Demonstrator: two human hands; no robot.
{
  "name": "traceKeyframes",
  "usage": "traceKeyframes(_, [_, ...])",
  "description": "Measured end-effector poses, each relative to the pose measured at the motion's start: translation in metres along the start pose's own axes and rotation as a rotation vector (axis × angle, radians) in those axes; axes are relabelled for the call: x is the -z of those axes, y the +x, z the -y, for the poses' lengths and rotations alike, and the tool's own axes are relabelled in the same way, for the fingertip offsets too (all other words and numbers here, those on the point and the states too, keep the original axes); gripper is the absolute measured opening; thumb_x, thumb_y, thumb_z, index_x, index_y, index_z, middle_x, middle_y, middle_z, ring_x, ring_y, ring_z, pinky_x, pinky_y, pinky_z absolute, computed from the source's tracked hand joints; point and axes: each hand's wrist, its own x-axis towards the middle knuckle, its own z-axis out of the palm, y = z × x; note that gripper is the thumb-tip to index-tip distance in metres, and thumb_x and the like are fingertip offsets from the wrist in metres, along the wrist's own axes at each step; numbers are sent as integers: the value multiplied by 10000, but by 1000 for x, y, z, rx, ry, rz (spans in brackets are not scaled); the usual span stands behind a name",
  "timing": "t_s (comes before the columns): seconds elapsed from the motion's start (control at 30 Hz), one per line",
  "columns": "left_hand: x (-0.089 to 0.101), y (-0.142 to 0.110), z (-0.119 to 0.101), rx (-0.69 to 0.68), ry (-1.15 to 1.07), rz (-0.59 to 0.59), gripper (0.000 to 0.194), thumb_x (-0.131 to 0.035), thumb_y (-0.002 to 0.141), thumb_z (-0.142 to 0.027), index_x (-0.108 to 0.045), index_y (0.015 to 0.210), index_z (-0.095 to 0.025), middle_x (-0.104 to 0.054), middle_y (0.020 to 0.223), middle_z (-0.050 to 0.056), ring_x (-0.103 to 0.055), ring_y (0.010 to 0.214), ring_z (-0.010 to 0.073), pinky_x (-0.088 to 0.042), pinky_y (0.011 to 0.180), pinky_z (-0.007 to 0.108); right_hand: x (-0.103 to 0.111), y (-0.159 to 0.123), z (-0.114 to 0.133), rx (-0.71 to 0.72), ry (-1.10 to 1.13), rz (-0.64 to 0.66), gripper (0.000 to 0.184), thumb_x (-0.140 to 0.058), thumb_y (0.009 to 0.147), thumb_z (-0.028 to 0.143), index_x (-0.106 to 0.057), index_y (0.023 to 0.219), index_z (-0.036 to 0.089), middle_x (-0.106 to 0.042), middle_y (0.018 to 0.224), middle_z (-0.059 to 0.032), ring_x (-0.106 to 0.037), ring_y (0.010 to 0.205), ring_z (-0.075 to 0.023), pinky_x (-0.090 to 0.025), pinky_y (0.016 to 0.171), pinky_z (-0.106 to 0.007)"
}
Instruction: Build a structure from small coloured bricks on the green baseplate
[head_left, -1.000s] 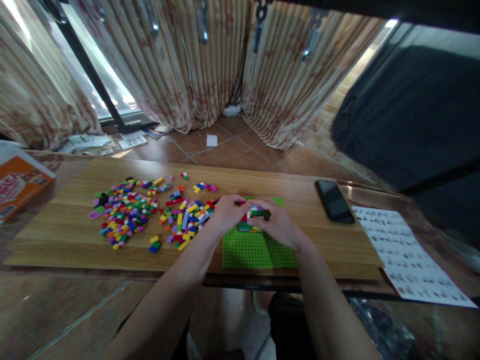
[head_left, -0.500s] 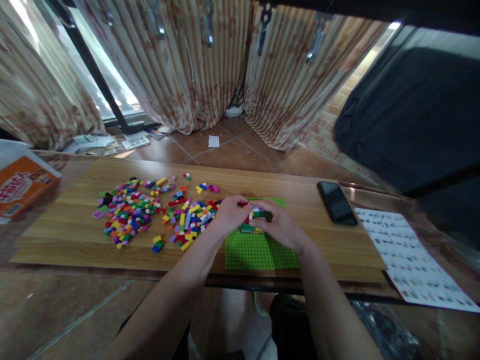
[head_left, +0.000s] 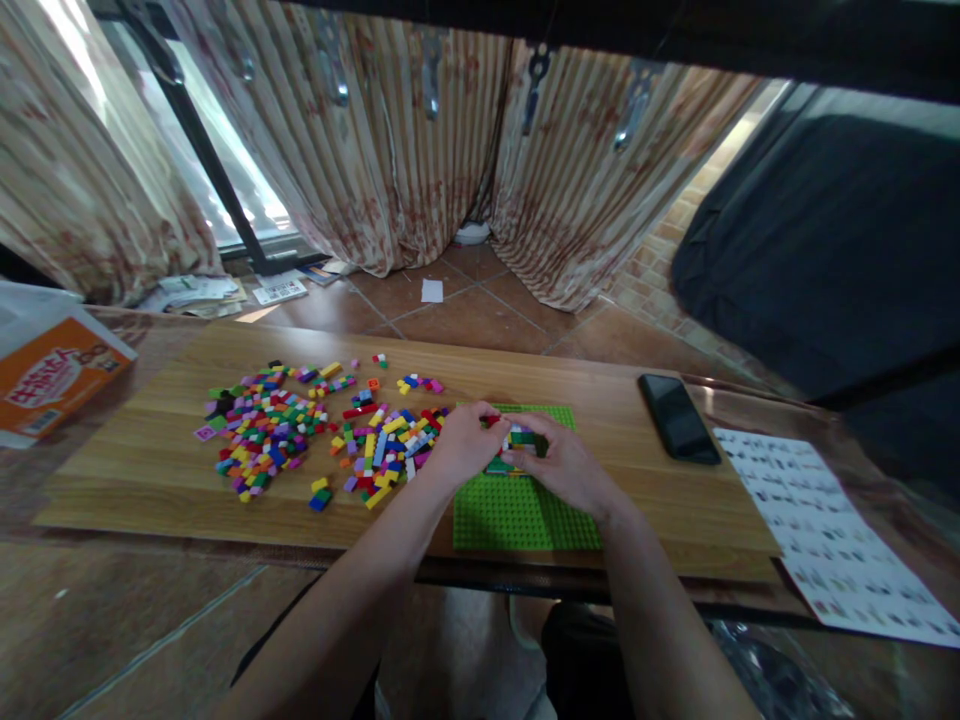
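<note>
Both my hands meet over the far part of a bright green baseplate (head_left: 517, 515) on a wooden board (head_left: 150, 480). My left hand (head_left: 463, 445) and my right hand (head_left: 564, 465) have their fingers curled and pinched round a small multicoloured brick build (head_left: 517, 440) that stands on the plate. Which single brick each finger presses is hidden. To the left of my hands lie loose small bricks in many colours (head_left: 382, 445), with a denser heap (head_left: 259, 430) farther left.
A black phone (head_left: 677, 431) lies on the board at the right. A printed sheet (head_left: 817, 530) lies farther right. An orange and white box (head_left: 52, 375) stands at the left edge. Curtains (head_left: 420, 150) and tiled floor are beyond the table.
The hands stay on the brick build, with only slight finger shifts. My head has tipped a little, so the whole scene sits slightly lower and to the right.
</note>
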Motion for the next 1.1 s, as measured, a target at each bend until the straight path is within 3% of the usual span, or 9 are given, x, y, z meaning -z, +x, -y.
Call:
traceKeyframes(0.17, [-3,-4,-3,-21,112,-33,219,-549,852,-270,-715,904,-137,-711,791,61,-622,715,182,-454,679,280,-1,0,-2,13,-15,-6,422,-714,782,290,-659,1198,251,-685,1128,-53,-630,1074,-234,-477,974,-443])
traceKeyframes(0.4, [10,-9,4,-148,10,36,276,-454,927,-305,-681,909,-149,-695,817,51,-608,725,163,-446,702,268,2,-1,-5,14,-11,10,489,-747,767,369,-638,1233,271,-684,1168,-52,-636,1083,-248,-491,962,-452])
traceKeyframes(0.5, [28,-4,13,-146,-40,-40,280,-439,920,-306,-667,849,-160,-664,750,27,-579,660,145,-435,658,253,2,-3,-6,5,-16,12,518,-754,762,397,-630,1247,263,-678,1184,-62,-646,1074,-256,-502,950,-455])
traceKeyframes(0.63, [64,6,30,-37,-73,-240,253,-479,848,-288,-694,841,-155,-615,644,2,-511,557,126,-398,585,244,1,-4,-8,-20,-27,-5,520,-747,767,406,-624,1253,269,-677,1181,-65,-656,1050,-262,-511,934,-465])
traceKeyframes(0.73, [91,5,41,49,-99,-325,225,-547,770,-284,-706,849,-147,-564,559,-22,-461,510,118,-351,532,235,0,-4,-8,-16,-46,3,591,-780,726,400,-605,1276,272,-664,1208,-70,-642,1082,-278,-498,955,-490])
traceKeyframes(0.8, [106,0,45,66,-100,-279,199,-589,733,-299,-701,797,-147,-557,555,-23,-460,515,115,-331,512,228,0,-4,-8,0,-72,22,679,-814,680,379,-580,1308,273,-645,1251,-76,-616,1132,-290,-470,992,-511])
traceKeyframes(0.93, [124,-11,52,-8,32,-31,187,-639,680,-311,-622,569,-161,-506,516,-30,-420,513,99,-298,499,219,-3,-3,-7,9,-137,25,765,-829,637,292,-542,1345,275,-619,1290,-82,-595,1163,-293,-441,1022,-524])
traceKeyframes(1.0, [129,-13,54,-12,112,43,182,-635,669,-309,-627,569,-157,-524,537,-23,-439,534,104,-307,511,219,-4,-3,-9,-3,-168,26,774,-818,636,259,-529,1354,275,-617,1287,-83,-594,1161,-290,-439,1025,-519])
traceKeyframes(1.1, [134,-11,57,2,190,60,170,-607,674,-301,-662,650,-142,-579,604,-5,-499,592,125,-338,545,224,-3,-2,-15,-3,-225,20,779,-794,649,234,-504,1371,268,-606,1293,-89,-578,1183,-297,-426,1041,-523])
